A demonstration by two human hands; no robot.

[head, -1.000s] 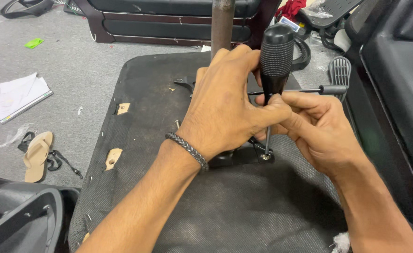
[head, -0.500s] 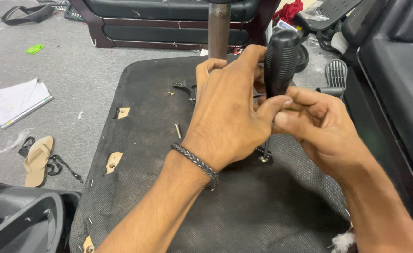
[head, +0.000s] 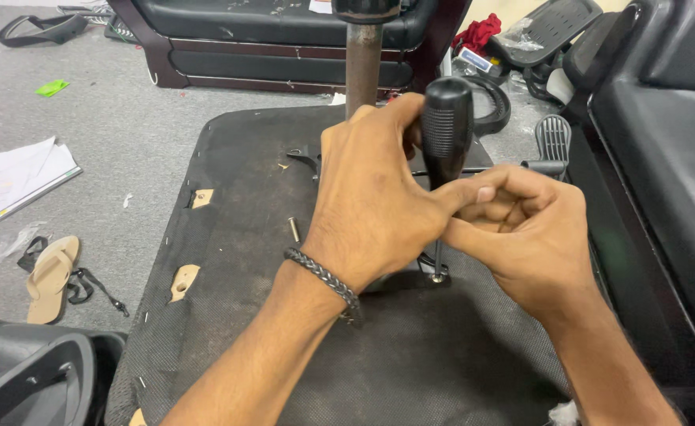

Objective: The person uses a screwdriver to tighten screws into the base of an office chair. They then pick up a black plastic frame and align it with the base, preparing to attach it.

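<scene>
A screwdriver with a thick black handle (head: 444, 126) stands upright, its thin shaft ending on a screw (head: 438, 277) in a black metal plate on the upturned chair seat base (head: 229, 197). My left hand (head: 371, 205) wraps around the handle from the left, with a braided black bracelet (head: 325, 278) on its wrist. From the right, my right hand (head: 525, 233) closes its fingers around the lower handle and shaft. A rusty steel column (head: 363, 67) rises from the plate behind my hands. A loose bolt (head: 293, 229) lies on the seat base left of my left hand.
A black lever paddle (head: 553, 142) sticks out to the right. Dark chairs stand behind (head: 284, 39) and on the right (head: 663, 142). Papers (head: 16, 173), a sandal (head: 48, 276) and a green scrap (head: 52, 87) lie on the grey floor at left. A black plastic part (head: 24, 371) sits bottom left.
Both hands and the screwdriver have stayed on the same screw. My grip has shifted around the handle, as in turning it. The view has drifted slightly.
</scene>
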